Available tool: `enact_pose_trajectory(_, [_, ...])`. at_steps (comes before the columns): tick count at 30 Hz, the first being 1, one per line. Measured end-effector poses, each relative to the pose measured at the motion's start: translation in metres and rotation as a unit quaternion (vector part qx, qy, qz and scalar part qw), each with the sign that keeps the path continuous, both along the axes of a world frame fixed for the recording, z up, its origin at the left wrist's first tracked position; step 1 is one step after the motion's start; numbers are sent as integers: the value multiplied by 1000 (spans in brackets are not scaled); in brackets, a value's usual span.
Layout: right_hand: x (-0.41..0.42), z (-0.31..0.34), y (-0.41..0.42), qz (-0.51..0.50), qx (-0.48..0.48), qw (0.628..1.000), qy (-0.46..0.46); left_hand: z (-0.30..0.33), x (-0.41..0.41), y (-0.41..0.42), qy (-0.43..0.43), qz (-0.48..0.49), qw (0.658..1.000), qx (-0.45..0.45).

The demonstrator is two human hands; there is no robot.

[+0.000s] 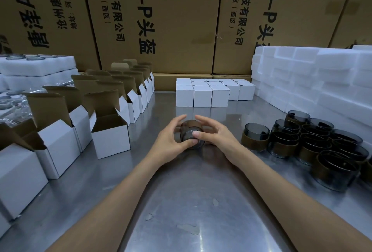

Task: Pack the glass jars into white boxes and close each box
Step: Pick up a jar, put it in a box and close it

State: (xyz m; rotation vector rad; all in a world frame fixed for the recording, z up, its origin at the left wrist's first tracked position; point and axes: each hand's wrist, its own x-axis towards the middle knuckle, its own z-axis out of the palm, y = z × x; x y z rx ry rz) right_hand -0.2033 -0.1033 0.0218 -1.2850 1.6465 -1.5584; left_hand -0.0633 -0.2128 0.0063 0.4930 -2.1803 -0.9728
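Observation:
A dark glass jar [190,133] lies tilted between both hands at the middle of the steel table [181,201]. My left hand [171,138] holds its left side with curled fingers and the thumb under it. My right hand [215,134] pinches its right side, thumb on the front. Several more glass jars [302,141], some with brown sleeves, stand grouped on the right. Open white boxes [109,132] with raised brown flaps stand in rows on the left. Closed white boxes [202,95] sit in a block at the back centre.
White foam blocks [314,78] are stacked at the back right. Foam trays holding jars [36,66] are piled at the far left. Large printed cardboard cartons [161,20] form a wall behind the table.

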Motion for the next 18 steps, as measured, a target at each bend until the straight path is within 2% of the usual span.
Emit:
enact_pose_trajectory(3, [-3, 0, -1, 0, 16, 1000, -15, 0, -1, 0, 15, 7, 1000, 6])
enact_pose_trajectory(8, [-4, 1, -1, 58, 41, 997, -13, 3, 1, -1, 90, -15, 991, 100])
enact_pose_trajectory(11, [-2, 0, -2, 43, 27, 999, -12, 3, 1, -1, 100, -30, 987, 124])
enact_pose_trajectory(14, [-2, 0, -2, 19, 0, 999, -28, 3, 1, -2, 83, -25, 989, 120])
enact_pose_trajectory(18, [-5, 1, -1, 0, 5, 998, -55, 2, 1, -1, 7, -22, 998, 58])
